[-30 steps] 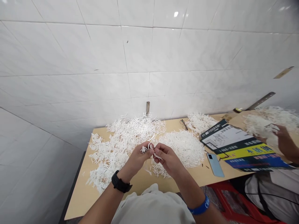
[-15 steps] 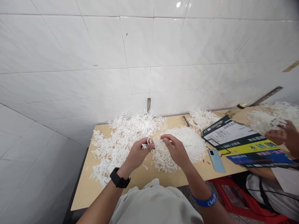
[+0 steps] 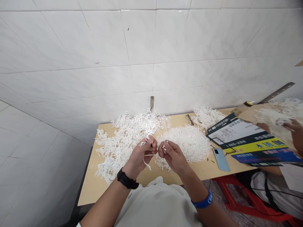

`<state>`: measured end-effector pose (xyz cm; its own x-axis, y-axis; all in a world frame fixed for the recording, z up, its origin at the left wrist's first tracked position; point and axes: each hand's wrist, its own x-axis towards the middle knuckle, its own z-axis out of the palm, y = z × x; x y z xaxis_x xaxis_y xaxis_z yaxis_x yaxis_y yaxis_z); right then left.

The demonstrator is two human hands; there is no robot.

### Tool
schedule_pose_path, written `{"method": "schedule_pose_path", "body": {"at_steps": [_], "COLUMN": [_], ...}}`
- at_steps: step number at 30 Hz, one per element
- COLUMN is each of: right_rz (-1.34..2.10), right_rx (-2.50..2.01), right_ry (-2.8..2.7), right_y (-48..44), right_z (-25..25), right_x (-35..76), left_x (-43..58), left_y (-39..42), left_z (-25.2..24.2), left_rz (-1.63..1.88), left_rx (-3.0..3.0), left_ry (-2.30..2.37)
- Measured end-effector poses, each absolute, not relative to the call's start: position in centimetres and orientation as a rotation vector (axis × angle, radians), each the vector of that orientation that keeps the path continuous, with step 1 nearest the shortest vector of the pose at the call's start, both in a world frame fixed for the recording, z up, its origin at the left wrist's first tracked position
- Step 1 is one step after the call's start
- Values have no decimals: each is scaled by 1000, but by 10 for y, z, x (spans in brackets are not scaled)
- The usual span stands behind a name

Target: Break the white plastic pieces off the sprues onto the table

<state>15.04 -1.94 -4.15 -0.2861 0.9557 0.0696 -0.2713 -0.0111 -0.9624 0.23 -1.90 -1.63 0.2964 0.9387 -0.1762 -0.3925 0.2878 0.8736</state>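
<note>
Over the near edge of a wooden table (image 3: 90,189), my left hand (image 3: 142,154), with a black watch on the wrist, is closed on a small bunch of thin white plastic strips (image 3: 147,145); one strip hangs down from it. My right hand (image 3: 170,154), with a blue wristband, pinches a white strip close beside the left hand, fingertips almost touching. A loose spread of white strips (image 3: 125,138) lies to the left and behind my hands. A denser mound of strips (image 3: 189,145) lies just right of them.
A smartphone (image 3: 221,159) lies face down right of the mound. Eyeglasses (image 3: 189,119) rest near the tiled wall. Printed flattened cardboard (image 3: 248,142) covers the table's right side, where another person's hands (image 3: 293,132) handle more strips. A red stool (image 3: 236,198) stands below.
My right hand, which had reached out over the mound half a second ago, has come back to meet the left hand with a strip. The view has tilted slightly.
</note>
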Motion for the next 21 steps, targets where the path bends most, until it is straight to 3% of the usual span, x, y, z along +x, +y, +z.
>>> {"method": "schedule_pose_path", "body": {"at_steps": [11, 17, 21], "right_rz": [1284, 970, 1259], "right_rx": [-1202, -1685, -1832], "right_ry": [-1501, -1538, -1394], "right_y": [-9, 9, -7], "right_z": [-57, -131, -194], "right_x": [175, 216, 237], "left_x": [-7, -36, -65], "left_y": [-14, -11, -27], "left_z": [-25, -52, -75], "left_rz": [982, 966, 942], "left_rx": [1309, 1238, 1122], "left_ry": [1241, 1442, 1586]}}
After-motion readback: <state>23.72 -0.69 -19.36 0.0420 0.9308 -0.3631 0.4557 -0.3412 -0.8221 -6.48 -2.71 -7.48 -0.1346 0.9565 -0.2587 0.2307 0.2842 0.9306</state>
